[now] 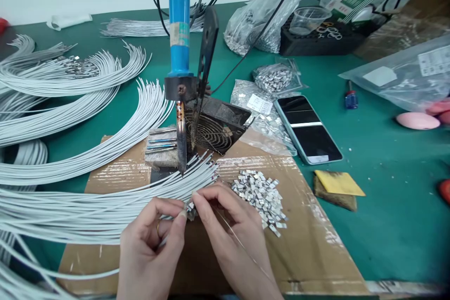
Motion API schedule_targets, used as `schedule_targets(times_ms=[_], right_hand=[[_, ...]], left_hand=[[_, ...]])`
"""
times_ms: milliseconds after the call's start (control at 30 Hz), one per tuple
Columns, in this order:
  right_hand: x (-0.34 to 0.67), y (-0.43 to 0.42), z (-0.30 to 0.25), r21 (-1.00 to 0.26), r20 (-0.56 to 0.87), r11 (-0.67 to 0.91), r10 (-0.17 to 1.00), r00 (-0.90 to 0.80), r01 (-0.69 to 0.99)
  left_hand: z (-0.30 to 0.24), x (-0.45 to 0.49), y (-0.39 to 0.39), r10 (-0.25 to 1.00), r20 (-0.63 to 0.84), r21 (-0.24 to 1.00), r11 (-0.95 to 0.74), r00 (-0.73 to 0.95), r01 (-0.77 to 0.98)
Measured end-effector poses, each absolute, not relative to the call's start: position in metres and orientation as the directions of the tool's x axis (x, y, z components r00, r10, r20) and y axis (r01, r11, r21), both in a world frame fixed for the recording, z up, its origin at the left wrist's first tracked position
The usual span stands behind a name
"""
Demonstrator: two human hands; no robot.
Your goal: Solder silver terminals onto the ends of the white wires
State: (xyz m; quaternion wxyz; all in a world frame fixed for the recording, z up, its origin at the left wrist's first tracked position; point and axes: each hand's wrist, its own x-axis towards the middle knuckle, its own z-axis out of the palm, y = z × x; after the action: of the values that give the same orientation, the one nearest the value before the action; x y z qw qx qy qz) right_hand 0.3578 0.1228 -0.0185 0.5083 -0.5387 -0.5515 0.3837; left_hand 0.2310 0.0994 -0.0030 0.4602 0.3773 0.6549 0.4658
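Observation:
My left hand (154, 239) is closed in a pinch on a white wire, its tip mostly hidden by the fingers. Thumb and forefinger of my right hand (235, 234) are pinched at a small metal terminal (191, 208) between the two hands. A thin solder wire (242, 246) runs out from under the right fingers and across that hand. Above and behind the fingertips, a blue-handled soldering iron (179, 23) hangs upright in a clamp, tip down. Just left of and behind my hands lies a bundle of white wires (105, 215). A pile of metal terminals (260, 199) sits right of them.
Cardboard (298, 248) covers the green table (386, 225). A small fan (218, 124) stands behind the iron. At the right are a phone (309, 129), a yellow sponge (337, 183) and a screwdriver (350, 97). More wire bundles (70, 79) lie left; plastic bags (277, 77) lie behind.

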Motion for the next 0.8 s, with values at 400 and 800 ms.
schedule_targets(times_ms=[400,800], right_hand=[[0.3575,0.1257,-0.0190,-0.981,0.105,0.090,0.991,0.084,0.173],[0.3561,0.1215,-0.0221,-0.976,0.156,0.137,0.982,0.106,0.169]], left_hand=[[0.0007,0.2356,0.1009,0.887,-0.317,0.945,0.327,-0.335,-0.029],[0.0049,0.2374,0.1040,0.848,-0.409,0.912,0.369,-0.338,-0.178]])
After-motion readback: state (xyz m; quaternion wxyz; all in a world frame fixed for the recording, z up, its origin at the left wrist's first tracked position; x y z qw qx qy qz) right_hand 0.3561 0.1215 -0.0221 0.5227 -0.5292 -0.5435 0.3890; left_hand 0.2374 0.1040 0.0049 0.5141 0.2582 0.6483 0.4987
